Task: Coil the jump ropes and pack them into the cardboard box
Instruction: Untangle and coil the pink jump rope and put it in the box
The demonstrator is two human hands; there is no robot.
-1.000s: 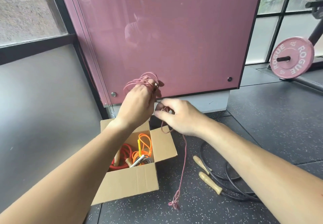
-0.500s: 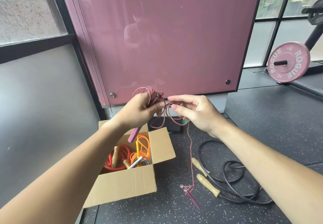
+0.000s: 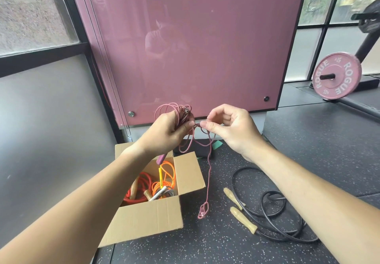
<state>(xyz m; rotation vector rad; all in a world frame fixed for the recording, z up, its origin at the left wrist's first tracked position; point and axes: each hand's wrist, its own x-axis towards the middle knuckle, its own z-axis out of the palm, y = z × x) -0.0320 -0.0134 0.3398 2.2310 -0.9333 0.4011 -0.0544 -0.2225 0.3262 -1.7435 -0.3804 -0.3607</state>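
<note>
Now the left hand (image 3: 170, 129), lower than a second ago, grips the pink rope (image 3: 182, 114) coil above the box (image 3: 144, 220); the right hand (image 3: 230, 130), fingers straight before, pinches the loose strand beside it; another wrap seems next; the tail still hangs.

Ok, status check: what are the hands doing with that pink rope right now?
Left hand grips coiled pink rope. Right hand pinches its loose strand. Tail dangles beside cardboard box; black rope on floor.
</note>
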